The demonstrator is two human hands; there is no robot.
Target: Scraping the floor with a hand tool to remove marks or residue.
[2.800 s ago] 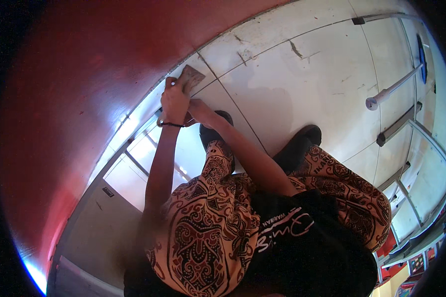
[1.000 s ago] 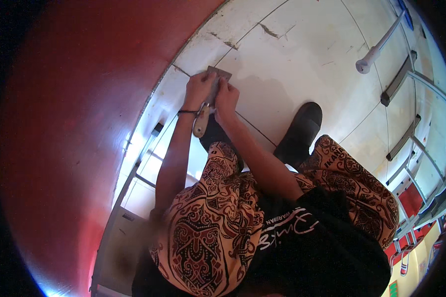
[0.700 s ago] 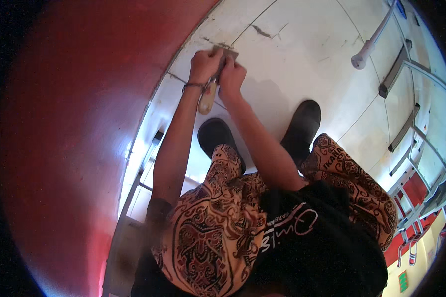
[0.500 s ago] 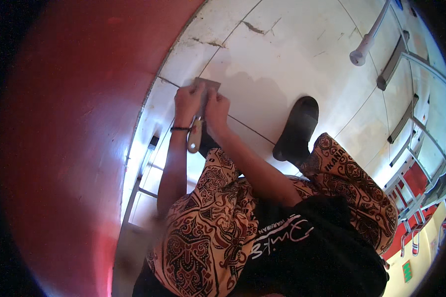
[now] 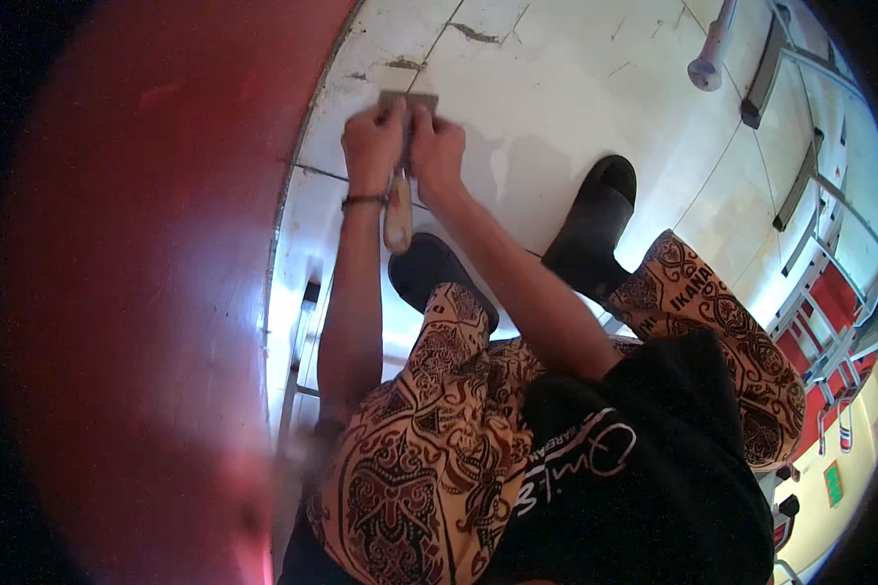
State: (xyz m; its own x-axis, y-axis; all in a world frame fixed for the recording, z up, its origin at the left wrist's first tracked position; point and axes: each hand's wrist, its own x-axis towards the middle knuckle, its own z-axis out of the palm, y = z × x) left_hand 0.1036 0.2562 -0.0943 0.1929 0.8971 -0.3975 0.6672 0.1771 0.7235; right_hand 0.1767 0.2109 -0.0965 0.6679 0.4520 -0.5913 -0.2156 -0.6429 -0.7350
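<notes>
Both my hands grip a scraper [image 5: 398,216] with a flat metal blade and a pale handle. My left hand [image 5: 371,154] presses its fingers on the left side of the blade. On the blade's right side, my right hand [image 5: 437,154] is closed in the same way. The broad blade edge lies at the white tiled floor [image 5: 546,73], near a dark joint line and cracked spots. The handle hangs back between my wrists, held by neither palm. My fingers hide the middle of the blade.
A red wall [image 5: 156,214] rises close along my left. My dark shoes stand on the tiles, one just behind the scraper handle. To the right are a pale pole end [image 5: 707,70] and metal furniture legs with dark feet [image 5: 766,83].
Both hands and the scraper have moved forward along the floor, away from my body, toward the cracked tile spots. My view has shifted slightly, and the shoe behind the handle shows more.
</notes>
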